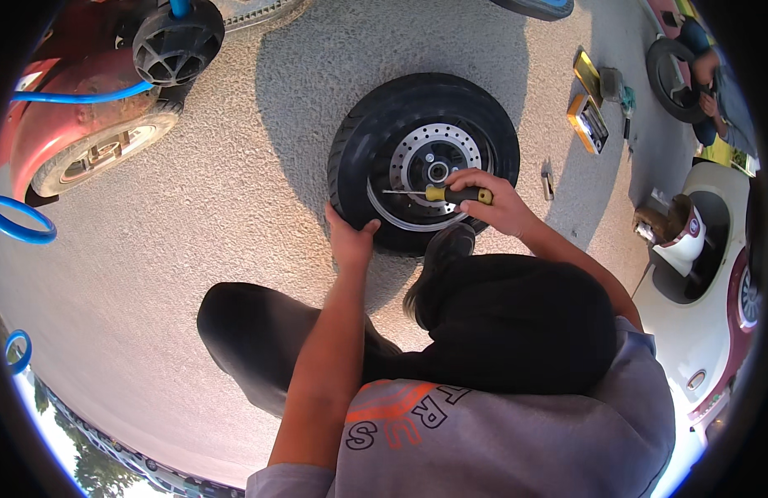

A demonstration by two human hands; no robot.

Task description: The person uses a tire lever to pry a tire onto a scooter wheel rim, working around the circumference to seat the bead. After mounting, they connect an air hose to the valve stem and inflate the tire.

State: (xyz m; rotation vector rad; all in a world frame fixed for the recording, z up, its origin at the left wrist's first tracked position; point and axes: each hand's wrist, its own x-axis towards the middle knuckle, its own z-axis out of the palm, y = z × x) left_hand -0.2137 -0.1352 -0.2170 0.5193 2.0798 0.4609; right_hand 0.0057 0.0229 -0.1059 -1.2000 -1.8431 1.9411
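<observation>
The wheel (417,174) lies on the ground (234,207), brake disc (399,172) facing up, just beside the person's shoe (447,249). Over it points a yellow-and-black screwdriver (438,194), with the right grip (496,204) clamped on its handle (483,197). The left grip (351,238) rests at the near left edge of the tyre (352,158); I cannot tell whether its partly hidden fingers are clamped. Rightward lie yellow boxes (588,123); farther off, a co-worker's hands (708,68) are at another tyre (656,70). Leftward stands a red vehicle (52,133).
</observation>
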